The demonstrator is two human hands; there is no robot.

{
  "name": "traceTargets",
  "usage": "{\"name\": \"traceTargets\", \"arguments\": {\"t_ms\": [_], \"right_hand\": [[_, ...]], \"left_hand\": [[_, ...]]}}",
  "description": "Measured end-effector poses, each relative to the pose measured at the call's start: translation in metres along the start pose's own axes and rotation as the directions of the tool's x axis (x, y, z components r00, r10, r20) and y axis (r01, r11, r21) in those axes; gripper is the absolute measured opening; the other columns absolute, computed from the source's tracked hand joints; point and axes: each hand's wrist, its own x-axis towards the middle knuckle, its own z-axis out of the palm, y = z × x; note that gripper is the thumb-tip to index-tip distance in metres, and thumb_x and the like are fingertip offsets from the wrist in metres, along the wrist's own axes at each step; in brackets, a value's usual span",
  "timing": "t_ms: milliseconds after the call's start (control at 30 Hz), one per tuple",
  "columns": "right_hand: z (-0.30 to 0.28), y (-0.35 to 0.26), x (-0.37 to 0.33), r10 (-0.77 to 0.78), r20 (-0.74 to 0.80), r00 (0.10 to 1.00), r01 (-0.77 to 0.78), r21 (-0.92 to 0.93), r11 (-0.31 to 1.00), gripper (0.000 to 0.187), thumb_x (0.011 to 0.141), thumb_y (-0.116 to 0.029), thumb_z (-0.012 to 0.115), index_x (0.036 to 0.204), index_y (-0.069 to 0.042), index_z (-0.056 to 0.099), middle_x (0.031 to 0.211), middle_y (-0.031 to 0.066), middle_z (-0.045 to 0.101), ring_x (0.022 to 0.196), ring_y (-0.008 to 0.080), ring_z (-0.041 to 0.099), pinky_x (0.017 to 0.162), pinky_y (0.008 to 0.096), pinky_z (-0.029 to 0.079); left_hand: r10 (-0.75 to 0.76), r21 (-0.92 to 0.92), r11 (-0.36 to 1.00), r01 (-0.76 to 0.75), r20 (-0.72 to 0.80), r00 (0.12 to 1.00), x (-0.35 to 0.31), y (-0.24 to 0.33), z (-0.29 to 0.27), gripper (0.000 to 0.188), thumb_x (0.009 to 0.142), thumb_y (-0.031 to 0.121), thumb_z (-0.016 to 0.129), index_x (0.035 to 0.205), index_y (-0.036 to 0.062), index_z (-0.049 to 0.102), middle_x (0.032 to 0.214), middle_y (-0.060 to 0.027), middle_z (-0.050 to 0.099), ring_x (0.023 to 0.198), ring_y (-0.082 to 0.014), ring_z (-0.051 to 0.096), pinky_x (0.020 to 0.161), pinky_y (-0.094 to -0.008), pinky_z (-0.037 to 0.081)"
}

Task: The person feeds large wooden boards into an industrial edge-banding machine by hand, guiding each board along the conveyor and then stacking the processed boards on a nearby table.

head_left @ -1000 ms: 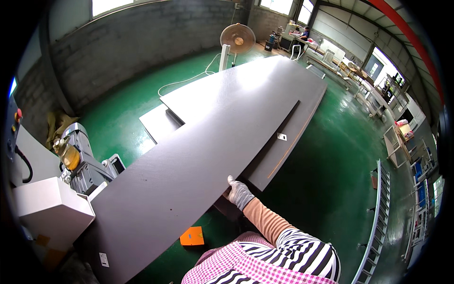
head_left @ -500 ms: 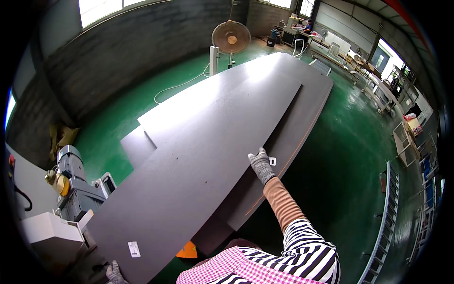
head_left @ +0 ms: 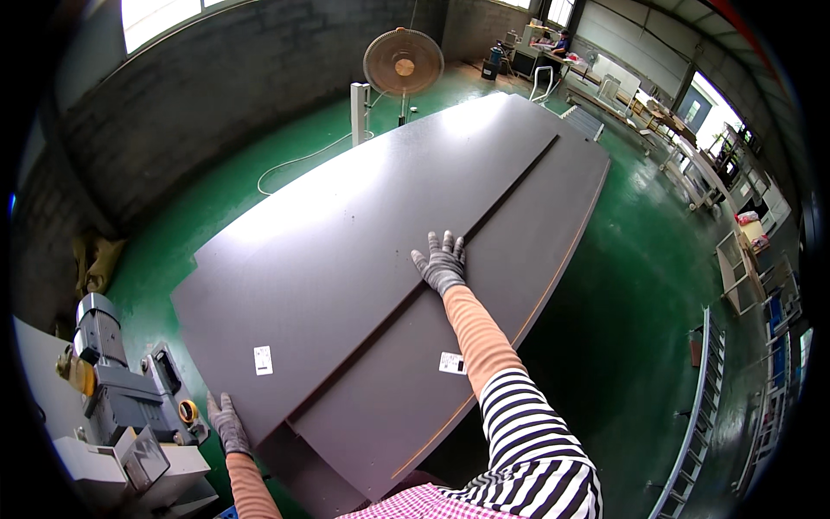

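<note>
A large dark grey board [head_left: 363,225] lies on top of a stack of similar boards [head_left: 519,259], shifted to the left of the one beneath. My right hand [head_left: 443,262], in a grey knit glove, rests flat with fingers spread on the top board's right edge, about halfway along. My left hand [head_left: 226,422], also gloved, holds the near left corner of the top board. Small white labels [head_left: 263,360] sit on the boards near me.
A grey machine with a motor [head_left: 112,381] stands close at my left. A standing fan [head_left: 403,65] and a white cable are beyond the boards on the green floor. Workbenches and racks [head_left: 735,268] line the right side.
My right hand has reached further along the board's edge, and my left hand has come up to the near corner. The top board now sits further left over the stack.
</note>
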Motion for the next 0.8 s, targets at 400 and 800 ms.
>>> {"name": "traceTargets", "arguments": {"t_ms": [400, 800], "right_hand": [[-0.01, 0.013, 0.143, 0.031, -0.047, 0.998, -0.031, -0.004, 1.0, 0.076, 0.086, -0.063, 0.039, 0.147, -0.021, 0.021, 0.154, 0.0142, 0.011, 0.141, 0.0376, 0.002, 0.114, 0.046, 0.005], [0.025, 0.019, 0.184, -0.015, -0.111, 0.994, 0.012, -0.027, 1.0, 0.082, 0.083, -0.069, 0.035, 0.146, -0.016, 0.025, 0.152, 0.0164, 0.014, 0.141, 0.0379, 0.007, 0.114, 0.0466, 0.006]], "left_hand": [[0.043, 0.355, 0.934, -0.023, -0.048, 0.998, 0.075, 0.076, 0.12, 0.054, 0.094, 0.031, 0.047, 0.136, -0.0009, 0.037, 0.137, -0.0263, 0.039, 0.126, -0.0381, 0.039, 0.107, -0.0378, 0.028], [0.157, 0.655, 0.752, -0.08, -0.059, 0.986, 0.129, 0.063, 0.155, 0.044, 0.095, 0.029, 0.041, 0.124, -0.0033, 0.049, 0.119, -0.0292, 0.051, 0.112, -0.0425, 0.046, 0.098, -0.0444, 0.037]]}}
